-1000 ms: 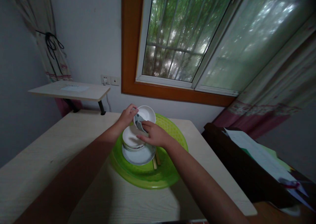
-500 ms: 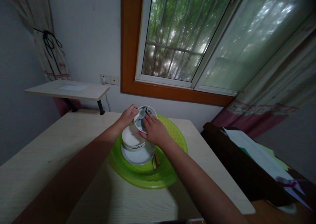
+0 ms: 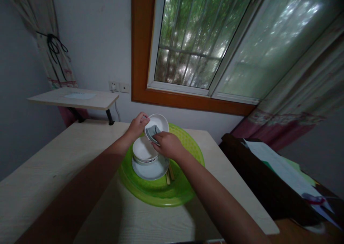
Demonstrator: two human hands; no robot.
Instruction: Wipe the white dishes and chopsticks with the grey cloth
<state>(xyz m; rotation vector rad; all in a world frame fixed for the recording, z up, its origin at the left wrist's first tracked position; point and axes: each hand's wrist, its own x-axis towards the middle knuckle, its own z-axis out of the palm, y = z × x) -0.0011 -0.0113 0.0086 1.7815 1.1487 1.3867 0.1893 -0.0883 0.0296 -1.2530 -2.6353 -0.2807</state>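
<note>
My left hand is closed on the left rim of a white bowl, which is tilted toward me above the other dishes. A grey cloth is pinched in my right hand and lies against the near inner side of that bowl. Just below are stacked white bowls, standing on a pale plate. Wooden chopsticks lie to the right of the plate. All of these dishes are in or over a round green basin.
The basin stands on a light wooden table. A small raised shelf with a paper on it is at the back left. Papers lie on dark furniture at the right. A window is behind the table.
Half a second ago the cloth was spread inside the bowl under my right fingers; now it is bunched at the near side. My left hand keeps its hold on the bowl's rim.
</note>
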